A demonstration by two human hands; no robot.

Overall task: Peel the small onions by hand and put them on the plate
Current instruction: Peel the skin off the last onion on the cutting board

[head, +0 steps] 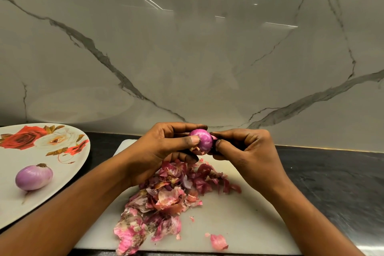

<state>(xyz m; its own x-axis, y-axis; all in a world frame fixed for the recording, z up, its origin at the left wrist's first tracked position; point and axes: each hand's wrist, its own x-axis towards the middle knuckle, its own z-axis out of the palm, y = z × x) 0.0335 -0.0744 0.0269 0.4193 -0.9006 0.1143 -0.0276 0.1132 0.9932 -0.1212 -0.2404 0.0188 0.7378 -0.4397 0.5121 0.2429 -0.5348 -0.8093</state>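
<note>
A small onion (pixel 202 141) is held above the far edge of the white cutting board (pixel 239 220), between both hands, which are brought together around it. The onion is round, glossy and pink-purple, with a scrap of dry papery skin clinging near its lower side. It is gripped by the left hand (pixel 164 151), whose thumb is pressed flat on the near face while the curled fingers are wrapped behind it. The right hand (pixel 247 156) is set against the onion's other side, its thumb and forefinger pinched on a thin pink flap of skin (pixel 214 137) at the bulb's edge.

On the middle of the board a loose heap of peeled skins (pixel 170 195) is spread: crinkled, brittle flakes in deep red, pink and pale tan, some mottled with dark specks. One curled pink flake (pixel 218 241) is lying apart at the board's near edge. The board itself is flat, matte and rounded at its corners.

To the left of the board an oval plate (pixel 68 174) is placed, smooth and cream-coloured, printed with red and white roses. A second onion (pixel 34 176), peeled, pale lilac and faintly striped, with a brown root tuft at its top, is resting on the plate's bare part. Board and plate are set on a dark, speckled stone counter (pixel 332 176). Behind the board a polished grey-veined marble wall (pixel 187 58) is seen.
</note>
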